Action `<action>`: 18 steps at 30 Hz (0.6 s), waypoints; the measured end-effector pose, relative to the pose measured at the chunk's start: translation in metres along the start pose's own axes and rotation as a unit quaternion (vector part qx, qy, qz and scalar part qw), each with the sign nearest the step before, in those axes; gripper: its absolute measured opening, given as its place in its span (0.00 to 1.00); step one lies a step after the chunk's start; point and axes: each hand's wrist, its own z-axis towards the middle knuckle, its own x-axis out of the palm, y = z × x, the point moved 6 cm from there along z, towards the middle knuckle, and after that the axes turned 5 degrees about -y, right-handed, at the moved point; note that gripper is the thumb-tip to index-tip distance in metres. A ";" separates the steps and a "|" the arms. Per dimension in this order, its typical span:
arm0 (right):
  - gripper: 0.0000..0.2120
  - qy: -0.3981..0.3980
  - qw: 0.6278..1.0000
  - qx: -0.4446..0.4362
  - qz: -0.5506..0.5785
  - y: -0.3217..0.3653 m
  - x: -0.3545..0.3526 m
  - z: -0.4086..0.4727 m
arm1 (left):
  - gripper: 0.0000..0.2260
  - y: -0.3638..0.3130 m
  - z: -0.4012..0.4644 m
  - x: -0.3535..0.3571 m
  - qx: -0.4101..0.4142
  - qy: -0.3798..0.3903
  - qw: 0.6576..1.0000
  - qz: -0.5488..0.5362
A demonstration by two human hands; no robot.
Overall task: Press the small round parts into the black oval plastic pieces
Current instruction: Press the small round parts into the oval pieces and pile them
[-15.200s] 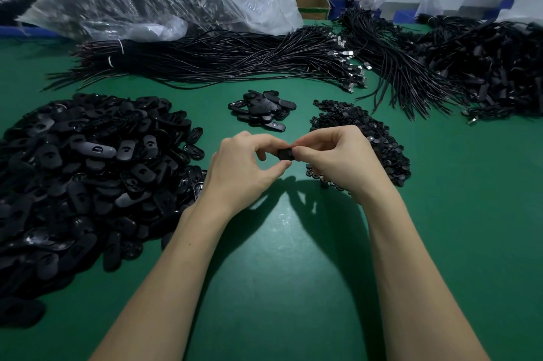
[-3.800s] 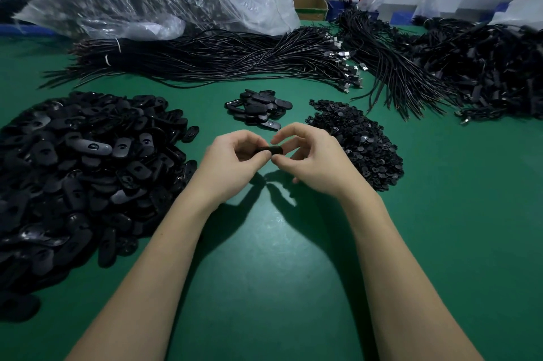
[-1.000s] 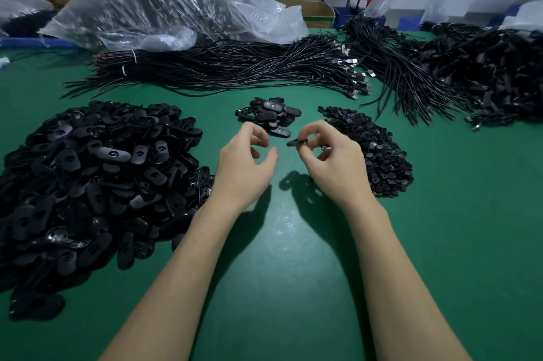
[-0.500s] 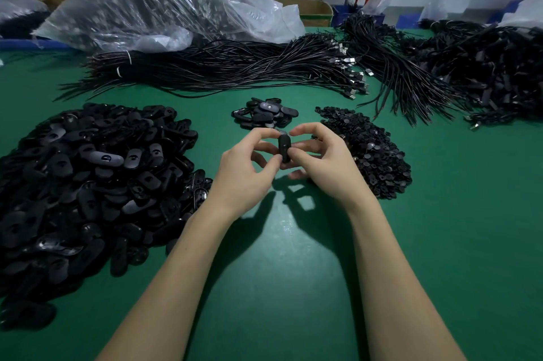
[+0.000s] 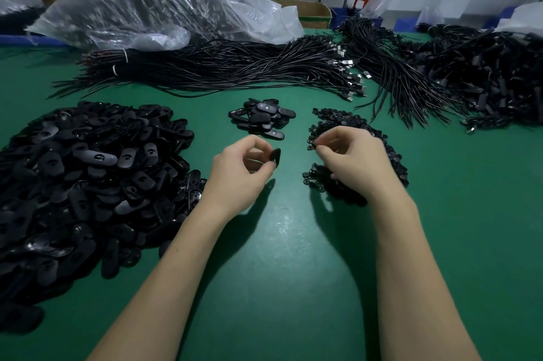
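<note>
My left hand hovers over the green table and pinches a black oval plastic piece on edge between thumb and fingertips. Over the pile of small round parts, my right hand has its fingers curled, and thumb and forefinger pinch a small round part at the pile's left edge; motion blur hides the detail. A big heap of black oval pieces lies at the left. A small group of oval pieces sits just beyond my hands.
Bundles of black cables stretch across the back of the table, with more cables and parts at the right. A large clear plastic bag lies at the back left. Bare green surface shows between my forearms.
My hands have parted. The right hand let go of the oval piece and moved right onto the pile of round parts; the left hand keeps the oval piece.
</note>
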 end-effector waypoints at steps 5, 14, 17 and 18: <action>0.08 0.049 0.987 0.041 -0.145 -0.017 -0.005 -0.001 | 0.11 0.001 0.001 -0.003 -0.040 0.001 0.997 -0.069; 0.04 0.037 0.989 0.062 -0.133 -0.027 -0.002 -0.003 | 0.06 0.004 0.000 -0.001 -0.044 0.008 0.995 -0.085; 0.06 0.030 0.988 0.060 -0.137 -0.027 -0.002 -0.003 | 0.03 0.002 0.000 -0.001 -0.041 0.004 0.995 -0.085; 0.06 0.027 0.989 0.060 -0.135 -0.026 -0.002 -0.003 | 0.03 0.002 0.000 -0.001 -0.041 0.002 0.995 -0.086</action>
